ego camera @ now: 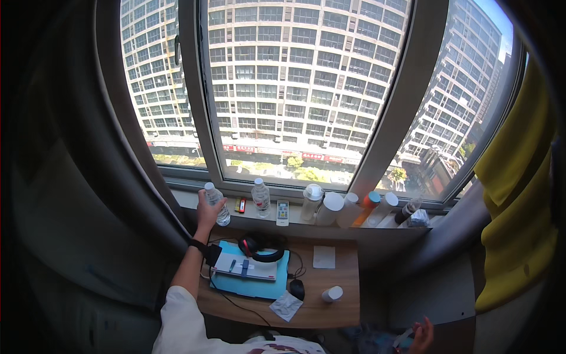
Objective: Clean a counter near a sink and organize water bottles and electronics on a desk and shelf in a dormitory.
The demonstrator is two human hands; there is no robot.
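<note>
My left hand (208, 210) reaches to the left end of the windowsill (191, 200) and grips a clear plastic bottle (223, 217) with a white cap. The bottle is nearly upright, tilted a little. To its right lie a red and a yellow lighter (241, 205), then a second clear bottle (261, 201) and a white remote control (282, 213). My right hand (423, 337) hangs low at the right, off the desk, with its fingers apart. Beside it is a pale strip (402, 338); whether the hand touches it is unclear.
Cups and bottles, one an orange bottle (368, 205), line the sill's right half. On the wooden desk (340, 314) are a blue folder (252, 290), a white box (265, 273), headphones (267, 256), a mouse (297, 290), a wrapper (286, 306), paper (324, 257) and a white container (332, 294).
</note>
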